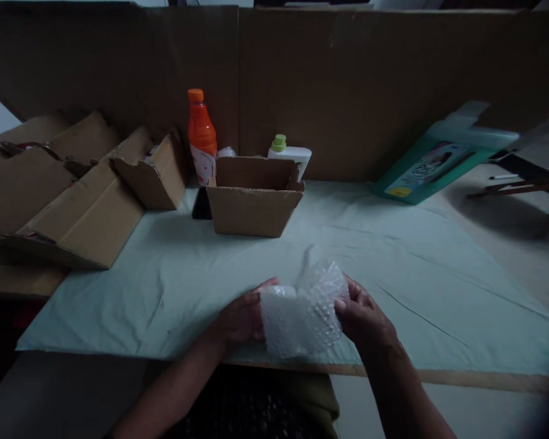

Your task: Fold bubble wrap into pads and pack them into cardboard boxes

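Note:
A piece of clear bubble wrap (297,320) is held between my two hands, just above the near edge of the cloth-covered table. My left hand (244,314) curls around its left side, with the fingers partly behind it. On the other side, my right hand (363,311) pinches the wrap's right edge between thumb and fingers. The wrap looks folded over, with a loose flap standing up at the right. Whether anything lies inside it I cannot tell. Beyond my hands stands an open cardboard box (251,210).
An orange bottle (202,137) and a white bottle with a green cap (290,151) stand behind the box. A dark flat object (202,204) lies beside it. Cardboard boxes (86,213) crowd the left. At right a green jug (439,161) leans near the cardboard wall (348,91).

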`<state>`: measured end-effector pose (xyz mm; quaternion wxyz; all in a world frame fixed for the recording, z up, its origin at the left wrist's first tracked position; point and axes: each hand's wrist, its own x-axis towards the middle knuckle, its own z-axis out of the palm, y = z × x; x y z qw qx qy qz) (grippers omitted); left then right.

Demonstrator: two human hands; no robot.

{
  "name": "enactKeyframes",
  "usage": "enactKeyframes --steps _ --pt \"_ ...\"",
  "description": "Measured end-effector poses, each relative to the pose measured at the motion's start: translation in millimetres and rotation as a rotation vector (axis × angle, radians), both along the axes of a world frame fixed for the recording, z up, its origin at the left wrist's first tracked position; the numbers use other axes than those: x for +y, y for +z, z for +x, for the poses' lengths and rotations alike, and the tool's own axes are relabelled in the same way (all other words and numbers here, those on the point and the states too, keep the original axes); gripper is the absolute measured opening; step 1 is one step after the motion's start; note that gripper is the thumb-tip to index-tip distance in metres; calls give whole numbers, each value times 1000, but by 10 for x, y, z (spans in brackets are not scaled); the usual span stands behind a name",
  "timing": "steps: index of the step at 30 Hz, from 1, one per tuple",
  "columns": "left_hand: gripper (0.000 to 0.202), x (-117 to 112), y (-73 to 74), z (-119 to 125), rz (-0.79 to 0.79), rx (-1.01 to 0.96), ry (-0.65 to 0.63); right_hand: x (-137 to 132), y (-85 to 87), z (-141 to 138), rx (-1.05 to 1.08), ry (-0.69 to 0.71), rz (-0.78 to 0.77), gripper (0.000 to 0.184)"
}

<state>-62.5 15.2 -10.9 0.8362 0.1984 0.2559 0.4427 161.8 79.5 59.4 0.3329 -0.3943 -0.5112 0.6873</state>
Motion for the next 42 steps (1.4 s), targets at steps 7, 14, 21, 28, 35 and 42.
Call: enactKeyframes --steps 7,14,21,28,35,42 --pt "64 -94 330 -427 511 470 -168 34 13 184 97 74 121 35" --pt "96 -267 680 -487 855 1121 -101 100 95 148 253 399 357 25" --pt "14 -20 276 -404 1011 1548 60 32 398 224 182 521 497 20" --pt "18 0 436 -853 1248 1962 724 299 299 199 -642 136 1289 18" --pt "38 -600 209 -888 1193 2076 241 464 -320 617 -1188 110 1434 29" --pt "29 -304 119 -866 1234 1997 426 -154 -107 -430 -686 91 1419 20"
